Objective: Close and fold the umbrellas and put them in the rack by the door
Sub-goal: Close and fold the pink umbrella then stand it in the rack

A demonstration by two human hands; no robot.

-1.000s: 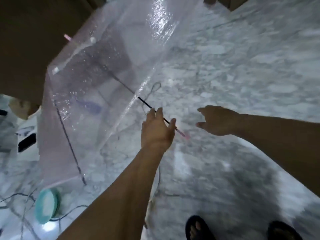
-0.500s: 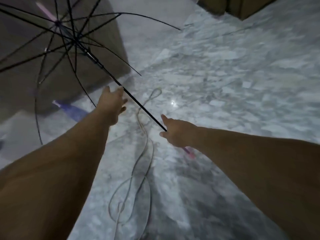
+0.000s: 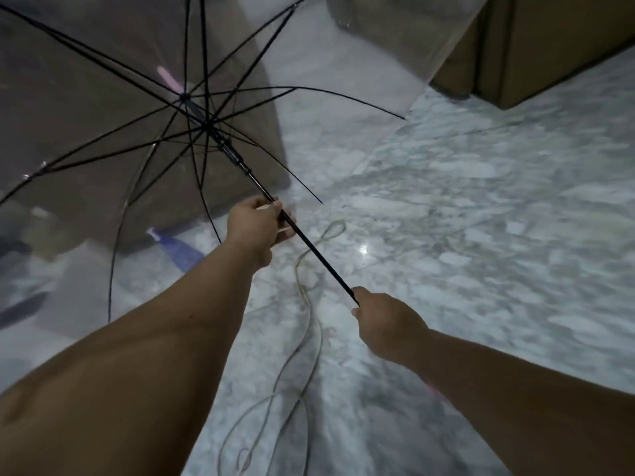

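Observation:
An open umbrella (image 3: 103,97) with a clear canopy and black ribs fills the upper left, its inside facing me. Its black shaft (image 3: 319,259) runs down and right from the hub. My left hand (image 3: 259,223) grips the shaft just below the runner. My right hand (image 3: 385,324) grips the lower end of the shaft, hiding the handle; a trace of pink shows under my right forearm. A second, blue umbrella (image 3: 178,249) lies folded on the floor, seen through the canopy. No rack is in view.
A pale cord (image 3: 305,304) loops across the grey-white marble floor (image 3: 481,235) between my arms. A brown cabinet or wall panel (image 3: 536,46) stands at the upper right, another brown panel behind the canopy at upper left. Dark objects lie at the far left.
The umbrella has swung so its inside faces me. My left hand slid up and closed round the shaft near the runner. My right hand closed on the lower end.

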